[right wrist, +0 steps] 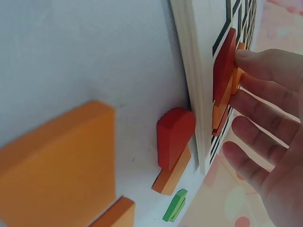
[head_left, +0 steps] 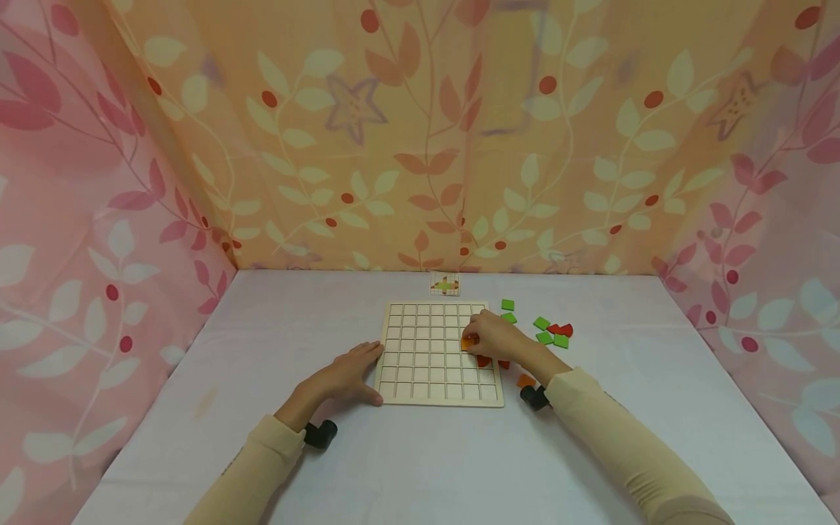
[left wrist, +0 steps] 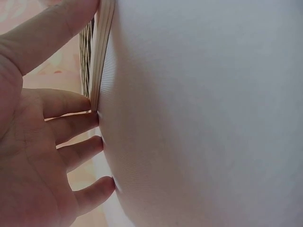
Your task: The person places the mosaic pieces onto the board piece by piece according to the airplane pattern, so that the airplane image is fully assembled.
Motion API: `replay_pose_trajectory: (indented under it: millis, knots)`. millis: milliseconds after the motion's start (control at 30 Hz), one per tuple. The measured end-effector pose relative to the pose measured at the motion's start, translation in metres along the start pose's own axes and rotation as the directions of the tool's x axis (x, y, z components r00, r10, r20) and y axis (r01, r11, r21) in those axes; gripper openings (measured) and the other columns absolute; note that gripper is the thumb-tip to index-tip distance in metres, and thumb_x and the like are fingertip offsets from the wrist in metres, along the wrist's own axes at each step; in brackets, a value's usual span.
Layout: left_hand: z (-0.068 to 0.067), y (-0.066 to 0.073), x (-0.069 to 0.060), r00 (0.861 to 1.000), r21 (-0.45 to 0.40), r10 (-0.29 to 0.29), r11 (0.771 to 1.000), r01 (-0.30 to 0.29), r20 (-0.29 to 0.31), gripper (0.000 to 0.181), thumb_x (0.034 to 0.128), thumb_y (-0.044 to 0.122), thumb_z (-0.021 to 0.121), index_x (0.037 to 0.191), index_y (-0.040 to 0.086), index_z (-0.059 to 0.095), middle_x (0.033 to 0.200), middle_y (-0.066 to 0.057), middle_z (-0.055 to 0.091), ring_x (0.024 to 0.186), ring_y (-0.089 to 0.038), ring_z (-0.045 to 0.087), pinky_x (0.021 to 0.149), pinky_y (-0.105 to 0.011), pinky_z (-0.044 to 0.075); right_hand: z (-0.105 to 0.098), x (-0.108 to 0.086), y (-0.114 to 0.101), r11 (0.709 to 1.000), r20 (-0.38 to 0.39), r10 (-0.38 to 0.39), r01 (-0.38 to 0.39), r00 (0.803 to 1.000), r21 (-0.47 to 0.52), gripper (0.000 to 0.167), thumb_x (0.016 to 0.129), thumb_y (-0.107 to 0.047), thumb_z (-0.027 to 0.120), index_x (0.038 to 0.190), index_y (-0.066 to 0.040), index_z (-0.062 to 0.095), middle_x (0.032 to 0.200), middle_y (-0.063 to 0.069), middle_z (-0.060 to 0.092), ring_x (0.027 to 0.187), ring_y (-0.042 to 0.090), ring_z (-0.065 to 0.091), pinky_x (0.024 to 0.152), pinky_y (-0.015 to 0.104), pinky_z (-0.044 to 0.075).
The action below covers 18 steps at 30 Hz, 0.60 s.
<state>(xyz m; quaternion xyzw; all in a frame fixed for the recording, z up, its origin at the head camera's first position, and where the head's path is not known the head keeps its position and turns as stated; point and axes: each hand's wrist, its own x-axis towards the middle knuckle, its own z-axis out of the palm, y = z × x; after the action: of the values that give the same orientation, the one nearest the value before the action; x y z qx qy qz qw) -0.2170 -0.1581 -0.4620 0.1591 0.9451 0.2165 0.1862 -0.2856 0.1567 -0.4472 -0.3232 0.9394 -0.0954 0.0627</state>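
Observation:
A wooden grid board (head_left: 421,373) lies flat on the white table. Along its left edge rests my left hand (head_left: 344,376), fingers stretched out; up close, the thumb and fingertips (left wrist: 78,103) touch the board's side (left wrist: 105,52). Over the right part of the grid, my right hand (head_left: 502,338) pinches an orange tile (head_left: 467,343) between thumb and fingers. In the right wrist view that orange tile (right wrist: 237,80) is partly covered by the fingers. A red piece (right wrist: 223,71) lies on the board just beside it, with more orange and red behind.
Several green tiles (head_left: 508,305) and red pieces (head_left: 566,330) lie right of the board. Near the right wrist is an orange tile (head_left: 526,380); a red piece (right wrist: 176,135) lies against the board's edge. A small pattern card (head_left: 445,284) lies behind the board. Patterned curtains surround the table.

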Motion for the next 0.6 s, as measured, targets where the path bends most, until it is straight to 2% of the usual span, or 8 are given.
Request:
replay_pose_trajectory:
  millis: [333, 467, 600]
  knots:
    - [-0.0004, 0.0011, 0.0026, 1.000, 0.000, -0.003, 1.000, 0.003, -0.009, 0.105, 0.0693, 0.035, 0.087, 0.152, 0.005, 0.031, 0.161, -0.013, 0.025, 0.151, -0.035, 0.018, 0.117, -0.061, 0.020, -0.0008, 0.0011, 0.0008, 1.000, 0.015, 0.008, -0.008, 1.000, -0.003, 0.024, 0.087, -0.025, 0.073, 0.106, -0.009, 0.075, 0.100, 0.003, 0.065, 0.094, 0.018, 0.053, 0.081, 0.032, 0.048]
    - [0.0001, 0.0005, 0.0028, 1.000, -0.006, -0.004, 1.000, 0.004, -0.007, 0.105, 0.0695, 0.034, 0.087, 0.152, 0.005, 0.030, 0.161, -0.013, 0.025, 0.151, -0.035, 0.017, 0.117, -0.061, 0.020, -0.0041, -0.0006, 0.0029, 0.999, -0.007, 0.020, -0.020, 1.000, 0.051, 0.025, 0.087, -0.025, 0.073, 0.107, -0.009, 0.075, 0.095, 0.000, 0.063, 0.087, 0.015, 0.049, 0.076, 0.028, 0.045]
    - [0.0002, 0.0017, 0.0000, 1.000, -0.011, -0.009, 1.000, 0.008, -0.003, 0.104, 0.0693, 0.033, 0.087, 0.152, 0.005, 0.031, 0.161, -0.013, 0.025, 0.151, -0.035, 0.017, 0.118, -0.061, 0.020, -0.0093, -0.0058, 0.0050, 0.994, -0.023, 0.055, -0.053, 0.998, 0.100, 0.024, 0.087, -0.024, 0.072, 0.106, -0.009, 0.075, 0.096, 0.001, 0.065, 0.088, 0.016, 0.049, 0.078, 0.030, 0.046]
